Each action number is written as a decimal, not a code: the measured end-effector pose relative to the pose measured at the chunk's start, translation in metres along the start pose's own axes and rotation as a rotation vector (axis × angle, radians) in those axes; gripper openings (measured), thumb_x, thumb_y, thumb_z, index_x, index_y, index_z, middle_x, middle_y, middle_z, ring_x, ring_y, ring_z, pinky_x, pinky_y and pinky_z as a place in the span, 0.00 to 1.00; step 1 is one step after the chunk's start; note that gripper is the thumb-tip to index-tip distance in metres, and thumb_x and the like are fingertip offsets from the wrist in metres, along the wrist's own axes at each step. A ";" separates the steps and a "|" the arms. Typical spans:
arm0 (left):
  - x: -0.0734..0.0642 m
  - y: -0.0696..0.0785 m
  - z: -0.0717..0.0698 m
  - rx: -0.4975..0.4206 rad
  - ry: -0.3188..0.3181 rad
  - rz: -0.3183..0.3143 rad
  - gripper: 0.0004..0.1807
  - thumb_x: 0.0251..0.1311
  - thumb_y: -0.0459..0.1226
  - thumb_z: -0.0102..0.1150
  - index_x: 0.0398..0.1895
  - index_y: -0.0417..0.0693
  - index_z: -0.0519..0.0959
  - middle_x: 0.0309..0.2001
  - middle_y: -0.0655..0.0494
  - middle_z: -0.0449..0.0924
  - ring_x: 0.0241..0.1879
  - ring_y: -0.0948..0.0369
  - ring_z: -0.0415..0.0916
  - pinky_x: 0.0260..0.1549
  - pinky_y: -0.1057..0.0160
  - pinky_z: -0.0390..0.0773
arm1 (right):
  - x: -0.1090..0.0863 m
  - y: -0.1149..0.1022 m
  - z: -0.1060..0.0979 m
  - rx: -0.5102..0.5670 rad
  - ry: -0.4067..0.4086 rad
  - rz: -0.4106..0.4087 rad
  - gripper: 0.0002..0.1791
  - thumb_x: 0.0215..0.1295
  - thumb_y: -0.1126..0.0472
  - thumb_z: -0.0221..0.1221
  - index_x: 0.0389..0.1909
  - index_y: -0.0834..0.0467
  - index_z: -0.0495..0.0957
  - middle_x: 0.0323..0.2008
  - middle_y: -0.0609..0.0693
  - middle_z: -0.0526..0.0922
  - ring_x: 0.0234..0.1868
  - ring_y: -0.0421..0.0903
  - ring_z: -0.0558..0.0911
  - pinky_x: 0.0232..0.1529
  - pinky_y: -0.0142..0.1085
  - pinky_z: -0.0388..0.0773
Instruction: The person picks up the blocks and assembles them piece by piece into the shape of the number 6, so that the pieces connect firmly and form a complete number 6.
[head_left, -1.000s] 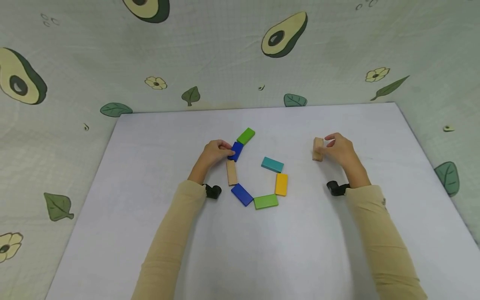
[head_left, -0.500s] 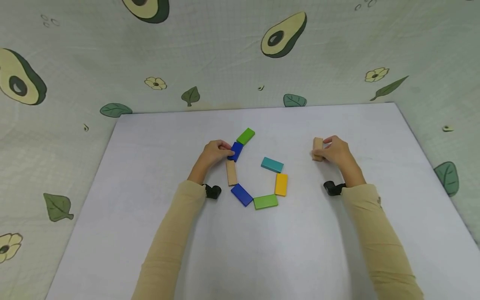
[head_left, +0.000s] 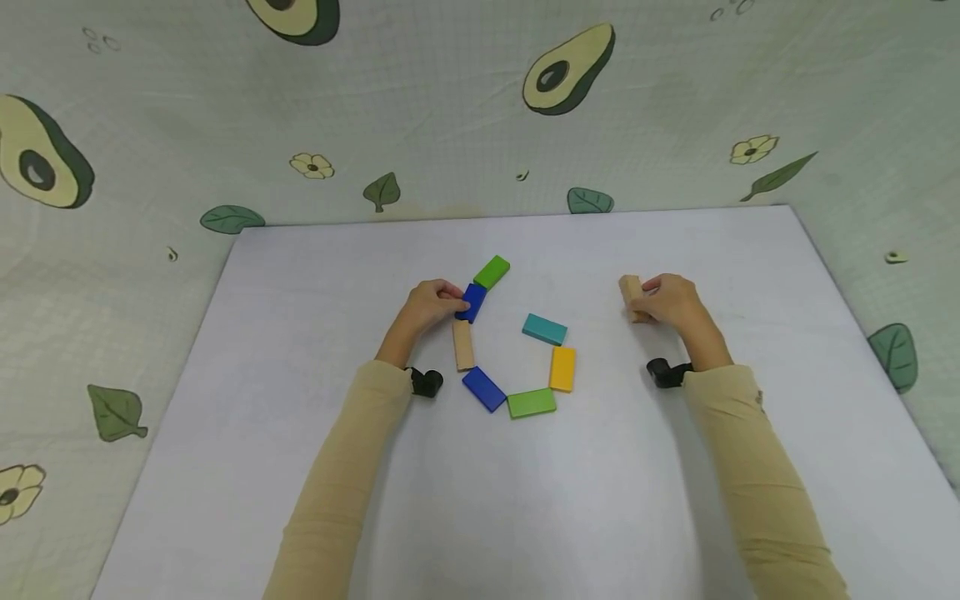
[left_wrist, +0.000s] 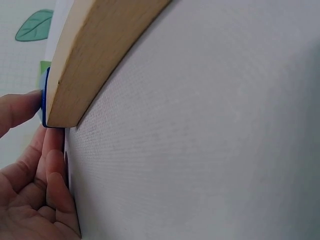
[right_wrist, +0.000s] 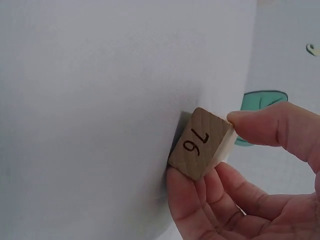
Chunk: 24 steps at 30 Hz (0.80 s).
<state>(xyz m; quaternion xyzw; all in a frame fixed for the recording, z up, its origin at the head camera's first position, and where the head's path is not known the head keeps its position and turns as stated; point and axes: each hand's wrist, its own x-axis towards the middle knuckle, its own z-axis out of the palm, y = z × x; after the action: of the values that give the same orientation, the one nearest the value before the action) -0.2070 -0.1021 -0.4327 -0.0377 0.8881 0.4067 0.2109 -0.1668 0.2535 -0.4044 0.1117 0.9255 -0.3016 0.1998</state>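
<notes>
In the head view my left hand (head_left: pixel 429 308) holds a blue block (head_left: pixel 474 298) between thumb and fingers. This block lies between a green block (head_left: pixel 492 272) and a plain wooden block (head_left: pixel 463 346). The left wrist view has that plain block (left_wrist: pixel 95 55) large in front, with a strip of blue behind it at my thumb. Over on the right, my right hand (head_left: pixel 675 302) pinches another plain wooden block (head_left: pixel 630 292), angled on the white table. Dark digits mark the end of this wooden block (right_wrist: pixel 201 142) in the right wrist view, thumb above it and fingers below.
The curved row continues with a second blue block (head_left: pixel 484 389), a light green block (head_left: pixel 532 403), a yellow block (head_left: pixel 562 369) and a teal block (head_left: pixel 545 329). The white table (head_left: pixel 525 500) ends at the back against an avocado-print cloth (head_left: pixel 450 108).
My right hand has moved slightly left and closed its fingers on the wooden block, which has turned with its far end leftward. The left hand and the row look unchanged.
</notes>
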 end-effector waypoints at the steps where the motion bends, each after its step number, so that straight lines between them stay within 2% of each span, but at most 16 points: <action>1: 0.000 0.000 0.000 -0.003 0.000 -0.001 0.16 0.52 0.42 0.61 0.43 0.45 0.75 0.37 0.52 0.75 0.39 0.58 0.70 0.41 0.62 0.69 | 0.000 -0.001 -0.001 -0.003 -0.007 -0.006 0.30 0.58 0.54 0.53 0.55 0.70 0.63 0.49 0.68 0.68 0.44 0.56 0.70 0.40 0.42 0.70; 7: -0.001 0.000 0.000 -0.009 0.000 -0.010 0.16 0.52 0.42 0.61 0.43 0.45 0.75 0.37 0.52 0.75 0.39 0.58 0.70 0.41 0.63 0.69 | -0.002 -0.007 -0.002 -0.021 -0.018 -0.045 0.29 0.60 0.55 0.52 0.56 0.71 0.63 0.51 0.69 0.68 0.47 0.58 0.69 0.46 0.47 0.70; 12: -0.001 -0.001 -0.001 -0.007 0.001 -0.010 0.16 0.52 0.42 0.61 0.42 0.45 0.75 0.37 0.51 0.75 0.39 0.58 0.71 0.41 0.62 0.69 | -0.003 -0.020 0.001 0.010 0.001 -0.082 0.26 0.59 0.56 0.53 0.55 0.68 0.66 0.48 0.63 0.69 0.46 0.55 0.69 0.43 0.43 0.69; 17: -0.001 0.000 -0.001 -0.005 0.003 -0.022 0.16 0.52 0.42 0.61 0.42 0.45 0.75 0.38 0.51 0.75 0.39 0.58 0.71 0.42 0.62 0.69 | -0.007 -0.036 0.005 0.028 0.011 -0.163 0.24 0.57 0.60 0.54 0.53 0.67 0.67 0.43 0.61 0.69 0.43 0.53 0.68 0.39 0.39 0.68; 24: -0.001 0.000 0.000 -0.002 0.003 -0.026 0.16 0.52 0.42 0.61 0.42 0.45 0.75 0.38 0.51 0.75 0.39 0.57 0.70 0.42 0.61 0.69 | -0.008 -0.057 0.016 0.050 0.000 -0.266 0.21 0.56 0.64 0.54 0.51 0.66 0.68 0.41 0.61 0.70 0.42 0.54 0.68 0.40 0.39 0.69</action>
<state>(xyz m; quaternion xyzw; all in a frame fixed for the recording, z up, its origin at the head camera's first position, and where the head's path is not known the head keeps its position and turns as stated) -0.2067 -0.1021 -0.4322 -0.0499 0.8874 0.4047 0.2149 -0.1730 0.1979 -0.3837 -0.0068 0.9244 -0.3485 0.1551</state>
